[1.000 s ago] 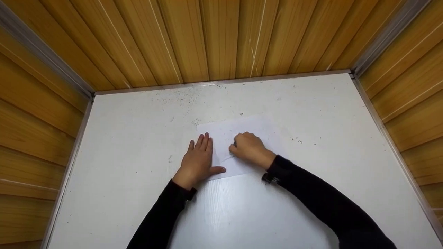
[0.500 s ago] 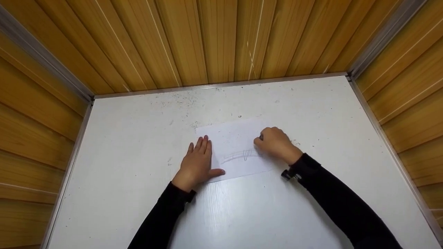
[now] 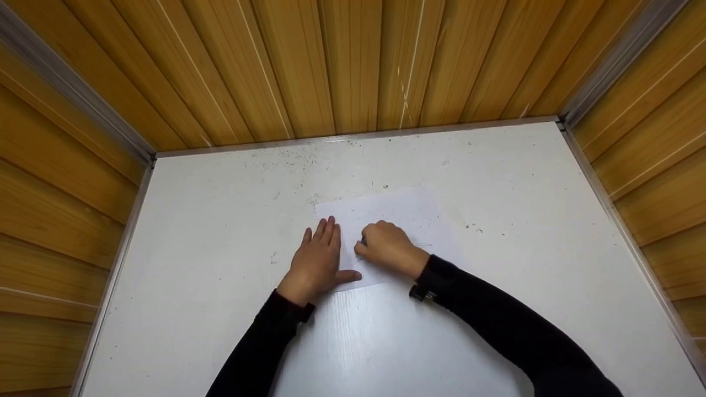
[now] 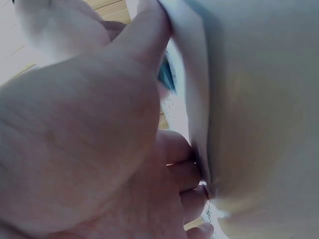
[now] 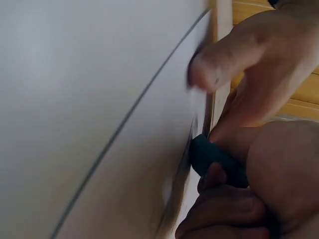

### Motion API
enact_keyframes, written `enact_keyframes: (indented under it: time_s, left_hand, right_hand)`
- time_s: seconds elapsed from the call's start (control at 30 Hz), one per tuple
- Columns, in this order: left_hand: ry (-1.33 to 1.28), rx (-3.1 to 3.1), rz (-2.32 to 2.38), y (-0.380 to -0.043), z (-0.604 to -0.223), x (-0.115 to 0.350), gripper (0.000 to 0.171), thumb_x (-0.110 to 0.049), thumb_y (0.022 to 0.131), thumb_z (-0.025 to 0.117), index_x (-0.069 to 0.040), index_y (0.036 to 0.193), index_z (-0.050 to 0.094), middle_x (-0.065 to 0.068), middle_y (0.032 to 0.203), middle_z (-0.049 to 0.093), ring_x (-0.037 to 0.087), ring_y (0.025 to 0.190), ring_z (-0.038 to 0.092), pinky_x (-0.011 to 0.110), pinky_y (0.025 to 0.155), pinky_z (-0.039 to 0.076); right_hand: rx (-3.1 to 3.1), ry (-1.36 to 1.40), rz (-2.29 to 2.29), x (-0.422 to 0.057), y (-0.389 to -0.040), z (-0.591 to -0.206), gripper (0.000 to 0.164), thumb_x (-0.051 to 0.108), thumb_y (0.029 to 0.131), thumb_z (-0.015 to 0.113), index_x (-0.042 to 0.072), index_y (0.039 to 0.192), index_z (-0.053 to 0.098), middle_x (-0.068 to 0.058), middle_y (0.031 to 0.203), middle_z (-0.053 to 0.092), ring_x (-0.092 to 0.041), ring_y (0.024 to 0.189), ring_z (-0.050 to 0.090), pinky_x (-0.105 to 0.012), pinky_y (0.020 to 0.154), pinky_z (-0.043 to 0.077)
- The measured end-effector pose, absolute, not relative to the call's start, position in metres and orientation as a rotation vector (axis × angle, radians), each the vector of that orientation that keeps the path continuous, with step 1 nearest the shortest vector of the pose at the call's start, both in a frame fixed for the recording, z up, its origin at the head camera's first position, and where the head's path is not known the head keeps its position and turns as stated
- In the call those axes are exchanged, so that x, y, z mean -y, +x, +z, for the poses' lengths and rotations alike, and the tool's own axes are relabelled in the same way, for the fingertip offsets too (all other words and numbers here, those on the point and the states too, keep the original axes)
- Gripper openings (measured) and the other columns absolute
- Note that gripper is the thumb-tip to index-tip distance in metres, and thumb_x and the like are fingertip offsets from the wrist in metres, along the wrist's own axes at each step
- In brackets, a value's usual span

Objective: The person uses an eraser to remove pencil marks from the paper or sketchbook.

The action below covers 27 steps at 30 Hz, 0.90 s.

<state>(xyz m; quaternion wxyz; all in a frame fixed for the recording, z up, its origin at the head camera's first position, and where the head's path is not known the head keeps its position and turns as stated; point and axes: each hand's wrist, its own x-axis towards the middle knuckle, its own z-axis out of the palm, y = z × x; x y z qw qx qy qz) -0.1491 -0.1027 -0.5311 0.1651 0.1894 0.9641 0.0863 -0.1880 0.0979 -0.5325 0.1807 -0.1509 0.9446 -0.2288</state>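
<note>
A sheet of white paper [image 3: 397, 204] lies on the white table in the head view, with faint grey pencil lines [image 3: 423, 245] partly hidden by my right hand. Flat on the paper's left side rests my left hand [image 3: 315, 259], its fingers straight and its thumb spread out along the near edge. My right hand [image 3: 389, 245] grips a dark teal eraser [image 5: 212, 157] between thumb and curled fingers, low over the paper's middle. The right wrist view shows the eraser's end against the sheet, close to my left thumb [image 5: 204, 74].
Dark crumbs [image 3: 295, 160] are scattered over the table [image 3: 220, 220], thickest near the back edge. Wood-patterned panels [image 3: 353, 66] stand behind it and along both sides.
My right hand swept rightward with the eraser, baring pencil lines, then came back left over them toward my left hand. The left hand stayed in place on the paper.
</note>
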Motion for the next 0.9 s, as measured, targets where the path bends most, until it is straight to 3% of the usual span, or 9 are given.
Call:
enact_keyframes:
  time_s: [0.2, 0.33, 0.43, 0.63, 0.9]
  left_hand:
    - [0.537, -2.742, 0.208, -0.149, -0.531, 0.1, 0.127, -0.077, 0.092, 0.074, 0.007, 0.173, 0.023, 0.025, 0.184, 0.018, 0.04, 0.174, 0.017, 0.06, 0.14, 0.02]
    - [0.54, -2.745, 0.201, -0.149, -0.532, 0.101, 0.126, -0.076, 0.092, 0.074, 0.007, 0.173, 0.023, 0.025, 0.184, 0.018, 0.04, 0.174, 0.017, 0.06, 0.14, 0.021]
    - [0.543, -2.743, 0.21, -0.148, -0.532, 0.101, 0.126, -0.076, 0.092, 0.075, 0.007, 0.173, 0.024, 0.025, 0.184, 0.018, 0.04, 0.174, 0.017, 0.06, 0.14, 0.021]
    - [0.536, -2.736, 0.236, -0.147, -0.531, 0.102, 0.127, -0.076, 0.092, 0.075, 0.007, 0.172, 0.024, 0.026, 0.184, 0.018, 0.041, 0.173, 0.017, 0.06, 0.14, 0.02]
    - [0.559, -2.745, 0.29, -0.147, -0.53, 0.104, 0.129, -0.077, 0.09, 0.077, 0.008, 0.172, 0.023, 0.027, 0.183, 0.018, 0.042, 0.173, 0.017, 0.063, 0.139, 0.02]
  right_hand:
    - [-2.689, -0.194, -0.667, -0.181, -0.189, -0.532, 0.031, 0.031, 0.101, 0.064, 0.007, 0.082, 0.069, -0.012, 0.092, 0.066, -0.027, 0.086, 0.057, -0.039, 0.075, 0.047]
    - [-2.688, -0.117, -0.639, -0.224, -0.192, -0.529, 0.034, 0.031, 0.1, 0.062, 0.01, 0.074, 0.062, -0.007, 0.08, 0.058, -0.025, 0.078, 0.054, -0.036, 0.067, 0.043]
    - [-2.684, -0.116, -0.637, -0.23, -0.192, -0.526, 0.038, 0.029, 0.099, 0.062, 0.015, 0.066, 0.05, 0.001, 0.068, 0.043, -0.019, 0.067, 0.046, -0.031, 0.059, 0.034]
    - [-2.646, -0.172, -0.669, -0.174, -0.191, -0.52, 0.041, 0.028, 0.101, 0.062, 0.018, 0.064, 0.048, 0.003, 0.065, 0.045, -0.017, 0.062, 0.047, -0.031, 0.058, 0.038]
    - [-2.594, -0.481, -0.631, -0.073, -0.182, -0.522, 0.035, 0.03, 0.104, 0.063, 0.014, 0.072, 0.066, -0.005, 0.078, 0.067, -0.024, 0.078, 0.061, -0.041, 0.073, 0.054]
